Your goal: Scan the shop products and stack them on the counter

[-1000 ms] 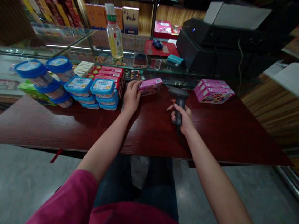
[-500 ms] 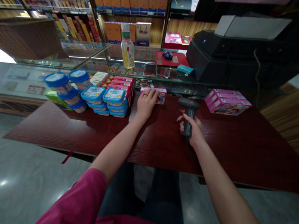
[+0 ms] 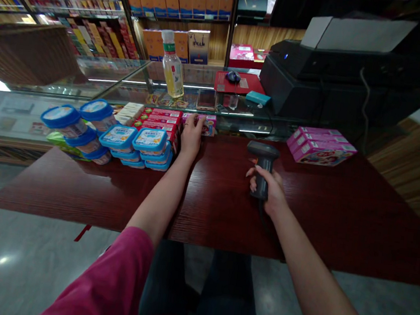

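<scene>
My left hand [image 3: 191,137] is at the back of the dark red wooden counter, fingers bent over a small pink box [image 3: 209,125] that lies against a row of red boxes [image 3: 161,116]. The hand covers part of the pink box. My right hand [image 3: 273,187] grips the handle of a black barcode scanner [image 3: 263,166], its head held above the counter and its cable hanging down. Right of the scanner stands a group of pink boxes [image 3: 321,146]. Left of my left hand are stacked blue-lidded square tubs [image 3: 150,141] and round blue-lidded tubs [image 3: 62,118].
Behind the counter, a glass case holds up a drink bottle [image 3: 173,70], a mouse [image 3: 233,77] on a red mat, and a light blue box [image 3: 258,98]. A black cash register unit [image 3: 316,89] stands at the back right. Counter edge [image 3: 222,249] runs before my legs.
My left hand and the pink box have shifted left, up against the red boxes. The scanner in my right hand stays nearly in place. The view has shifted slightly.
</scene>
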Motion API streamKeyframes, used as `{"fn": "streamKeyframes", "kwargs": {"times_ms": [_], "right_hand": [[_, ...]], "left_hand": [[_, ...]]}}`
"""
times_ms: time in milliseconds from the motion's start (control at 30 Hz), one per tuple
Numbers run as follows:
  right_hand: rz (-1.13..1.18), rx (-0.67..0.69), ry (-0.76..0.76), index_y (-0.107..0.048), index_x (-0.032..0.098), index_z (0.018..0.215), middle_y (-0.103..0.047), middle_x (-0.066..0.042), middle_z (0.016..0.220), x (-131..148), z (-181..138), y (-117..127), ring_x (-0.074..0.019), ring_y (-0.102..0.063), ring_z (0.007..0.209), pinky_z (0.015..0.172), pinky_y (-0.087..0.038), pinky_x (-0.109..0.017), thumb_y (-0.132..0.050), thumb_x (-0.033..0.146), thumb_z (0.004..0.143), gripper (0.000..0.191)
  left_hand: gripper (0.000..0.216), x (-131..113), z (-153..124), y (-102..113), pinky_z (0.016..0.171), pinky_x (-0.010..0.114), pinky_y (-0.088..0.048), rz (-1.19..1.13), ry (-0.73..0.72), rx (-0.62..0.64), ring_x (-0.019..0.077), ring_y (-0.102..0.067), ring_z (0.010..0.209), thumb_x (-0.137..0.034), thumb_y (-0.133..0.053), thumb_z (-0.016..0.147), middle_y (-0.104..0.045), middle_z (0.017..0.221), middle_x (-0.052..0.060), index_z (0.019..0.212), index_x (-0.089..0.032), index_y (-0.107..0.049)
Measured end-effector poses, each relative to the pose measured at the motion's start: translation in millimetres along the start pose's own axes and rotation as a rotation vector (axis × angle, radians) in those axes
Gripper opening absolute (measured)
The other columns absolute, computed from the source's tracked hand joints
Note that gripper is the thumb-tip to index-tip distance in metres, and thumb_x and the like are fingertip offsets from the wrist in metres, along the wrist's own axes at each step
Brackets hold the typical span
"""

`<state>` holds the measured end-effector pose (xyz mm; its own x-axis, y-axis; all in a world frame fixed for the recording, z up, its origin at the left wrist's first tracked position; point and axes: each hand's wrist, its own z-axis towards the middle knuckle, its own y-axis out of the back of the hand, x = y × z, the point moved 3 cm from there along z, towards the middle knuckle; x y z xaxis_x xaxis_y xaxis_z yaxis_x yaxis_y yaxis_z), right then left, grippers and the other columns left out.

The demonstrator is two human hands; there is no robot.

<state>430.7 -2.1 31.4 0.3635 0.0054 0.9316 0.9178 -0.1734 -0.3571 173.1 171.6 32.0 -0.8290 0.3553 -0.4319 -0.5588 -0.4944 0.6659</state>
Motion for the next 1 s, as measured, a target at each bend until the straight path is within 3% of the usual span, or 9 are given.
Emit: {"fn": "streamKeyframes", "kwargs": {"times_ms": [167,300,400,567,700,800,900,1000], "right_hand": [[0.044,-0.014,0.069,-0.071,0.022,0.101,-0.074,0.001,0.073,4,2,6,-0.008,-0.051,0.041,0.038,-0.041,-0.022,-0.091,0.044,0.071,0.042],[0.064,-0.095,0.2,-0.069,0.024,0.101,-0.073,0.004,0.072,20,4,39,-0.0087,-0.054,0.044,0.04,-0.043,-0.021,-0.09,0.041,0.072,0.039],[0.062,-0.204,0.256,-0.069,0.024,0.101,-0.071,0.005,0.07,37,7,90,-0.0086,-0.054,0.043,0.04,-0.043,-0.02,-0.09,0.042,0.07,0.042],[0.069,-0.454,0.34,-0.069,0.023,0.099,-0.071,0.004,0.066,65,1,184,-0.0097,-0.054,0.042,0.039,-0.043,-0.02,-0.088,0.037,0.068,0.039],[0.196,-0.512,0.354,-0.07,0.022,0.098,-0.067,0.004,0.064,69,-3,216,-0.0079,-0.05,0.042,0.04,-0.04,-0.018,-0.083,0.039,0.076,0.031],[0.246,-0.489,0.345,-0.07,0.023,0.1,-0.066,0.005,0.065,66,1,218,-0.0074,-0.049,0.043,0.042,-0.04,-0.019,-0.082,0.041,0.08,0.03],[0.266,-0.481,0.363,-0.07,0.023,0.102,-0.067,0.005,0.067,63,8,220,-0.0071,-0.049,0.044,0.042,-0.039,-0.018,-0.081,0.041,0.08,0.03],[0.283,-0.465,0.359,-0.07,0.023,0.104,-0.066,0.005,0.067,64,13,226,-0.0065,-0.049,0.044,0.043,-0.039,-0.018,-0.082,0.043,0.08,0.034]], "left_hand": [[0.05,4,6,2,0.127,0.048,-0.046,-0.027,0.032,0.035,0.0289,-0.045,0.153,-0.005,-0.049,0.106,-0.051,0.164,0.009,0.153,-0.021,-0.059],[0.049,-12,-4,10,0.134,0.051,-0.037,0.015,-0.032,-0.01,0.0295,-0.041,0.16,-0.016,-0.045,0.11,-0.049,0.168,0.008,0.158,-0.019,-0.053],[0.048,-58,-23,3,0.135,0.053,-0.036,0.063,-0.199,-0.001,0.0311,-0.048,0.156,-0.017,-0.051,0.107,-0.057,0.16,0.013,0.155,-0.019,-0.058],[0.051,-185,-61,-49,0.129,0.046,-0.045,-0.023,-0.547,0.195,0.0316,-0.058,0.147,-0.02,-0.057,0.106,-0.065,0.153,0.014,0.157,-0.018,-0.058],[0.06,-264,-62,-99,0.131,0.045,-0.044,-0.129,-0.503,0.153,0.0324,-0.052,0.154,-0.024,-0.062,0.105,-0.058,0.163,0.017,0.163,-0.017,-0.05],[0.064,-287,-51,-127,0.134,0.049,-0.04,-0.193,-0.402,0.115,0.0337,-0.044,0.162,-0.024,-0.065,0.103,-0.05,0.171,0.018,0.165,-0.02,-0.047],[0.067,-293,-46,-138,0.134,0.055,-0.039,-0.224,-0.414,0.147,0.0363,-0.03,0.17,-0.018,-0.071,0.099,-0.041,0.177,0.019,0.162,-0.021,-0.051],[0.054,-296,-48,-135,0.133,0.057,-0.039,-0.251,-0.498,0.202,0.0367,-0.036,0.168,-0.018,-0.072,0.1,-0.051,0.171,0.019,0.152,-0.02,-0.061]]}}
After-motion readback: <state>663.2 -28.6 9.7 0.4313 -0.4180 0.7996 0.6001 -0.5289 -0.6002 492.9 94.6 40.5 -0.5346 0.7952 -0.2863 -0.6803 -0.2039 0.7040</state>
